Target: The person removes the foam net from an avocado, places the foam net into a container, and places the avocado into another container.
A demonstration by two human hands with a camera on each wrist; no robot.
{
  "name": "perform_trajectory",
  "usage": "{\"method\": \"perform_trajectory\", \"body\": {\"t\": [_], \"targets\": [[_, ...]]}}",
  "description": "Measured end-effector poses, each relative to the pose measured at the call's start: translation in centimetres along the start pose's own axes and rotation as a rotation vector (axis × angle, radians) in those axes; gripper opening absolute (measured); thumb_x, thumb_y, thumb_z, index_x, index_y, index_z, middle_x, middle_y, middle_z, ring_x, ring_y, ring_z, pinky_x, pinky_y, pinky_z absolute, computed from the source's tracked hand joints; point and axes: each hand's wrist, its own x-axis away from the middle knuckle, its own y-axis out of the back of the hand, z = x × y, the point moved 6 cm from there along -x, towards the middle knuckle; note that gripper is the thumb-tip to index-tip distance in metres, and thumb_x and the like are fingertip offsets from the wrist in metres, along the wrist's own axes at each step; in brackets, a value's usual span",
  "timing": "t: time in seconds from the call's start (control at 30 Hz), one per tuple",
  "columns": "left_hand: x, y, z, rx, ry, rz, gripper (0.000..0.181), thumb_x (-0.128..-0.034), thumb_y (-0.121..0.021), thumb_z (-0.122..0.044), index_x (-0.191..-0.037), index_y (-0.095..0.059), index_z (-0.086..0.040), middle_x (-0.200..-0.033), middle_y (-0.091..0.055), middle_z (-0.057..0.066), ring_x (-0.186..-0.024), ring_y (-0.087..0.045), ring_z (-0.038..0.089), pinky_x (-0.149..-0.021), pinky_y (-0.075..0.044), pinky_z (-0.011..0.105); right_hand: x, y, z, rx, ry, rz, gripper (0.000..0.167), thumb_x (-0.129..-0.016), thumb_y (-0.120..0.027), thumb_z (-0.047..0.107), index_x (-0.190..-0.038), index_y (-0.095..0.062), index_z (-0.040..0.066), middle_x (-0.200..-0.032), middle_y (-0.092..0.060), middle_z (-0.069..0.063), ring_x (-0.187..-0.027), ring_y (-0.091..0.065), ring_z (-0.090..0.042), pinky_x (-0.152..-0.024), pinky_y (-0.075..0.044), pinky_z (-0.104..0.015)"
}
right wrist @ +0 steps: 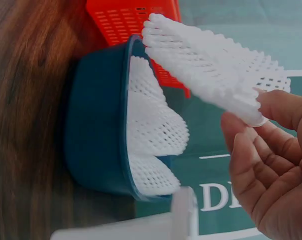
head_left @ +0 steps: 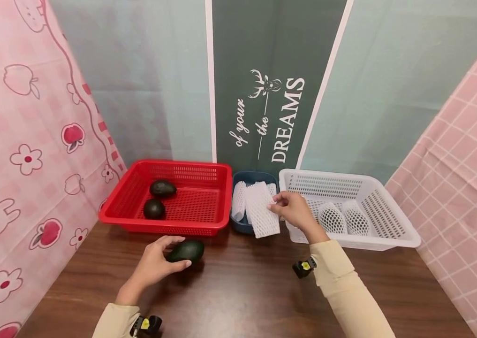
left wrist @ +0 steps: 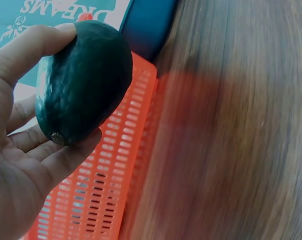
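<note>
A dark green avocado (head_left: 190, 251) is held in my left hand (head_left: 156, 263), thumb on one side and fingers on the other, above the table in front of the red basket (head_left: 170, 227). In the left wrist view the avocado (left wrist: 88, 80) shows its stem end toward the palm. My right hand (head_left: 295, 210) pinches a flat white foam net sleeve (head_left: 262, 211) by its edge, over the blue bin (head_left: 243, 228). The right wrist view shows the sleeve (right wrist: 206, 65) raised above other sleeves (right wrist: 153, 125) lying in the bin.
Two avocados (head_left: 154, 209) lie in the red basket at the left. The white basket (head_left: 383, 241) at the right holds two net-wrapped items (head_left: 332, 218). A curtain hangs behind the baskets, and pink cloths hang at both sides.
</note>
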Motion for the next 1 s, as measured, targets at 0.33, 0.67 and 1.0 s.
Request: {"method": "perform_trajectory", "body": {"t": [0.33, 0.67, 1.0], "targets": [[0.5, 1.9, 0.7, -0.035, 0.002, -0.034, 0.052, -0.0629, -0.087, -0.024, -0.108, -0.065, -0.009, -0.103, -0.063, -0.001, -0.088, -0.06, 0.016, -0.076, -0.05, 0.037, -2.9, -2.3, -1.5, -0.168, -0.205, -0.035, 0.027, -0.083, -0.07, 0.01, -0.101, -0.059, -0.008, -0.083, -0.063, -0.016, -0.06, -0.061, -0.018, -0.057, -0.054, -0.033], [1.0, 2.6, 1.8, -0.068, 0.034, -0.042, 0.053, -0.0642, -0.086, -0.028, -0.109, -0.065, -0.008, -0.104, -0.063, 0.002, -0.087, -0.061, 0.018, -0.076, -0.05, 0.038, -4.5, -3.4, -2.5, -0.122, -0.251, -0.063, 0.04, -0.085, -0.069, 0.019, -0.112, -0.057, -0.009, -0.083, -0.064, -0.02, -0.062, -0.064, -0.022, -0.06, -0.054, -0.034], [1.0, 3.0, 1.8, -0.072, 0.01, -0.068, 0.052, -0.0637, -0.086, -0.026, -0.108, -0.065, -0.007, -0.103, -0.064, 0.003, -0.087, -0.061, 0.019, -0.075, -0.05, 0.04, -4.2, -2.5, -1.9, 0.032, -0.226, -0.052, 0.045, -0.085, -0.066, 0.026, -0.117, -0.056, -0.004, -0.097, -0.062, -0.019, -0.072, -0.059, -0.025, -0.066, -0.049, -0.037]]}}
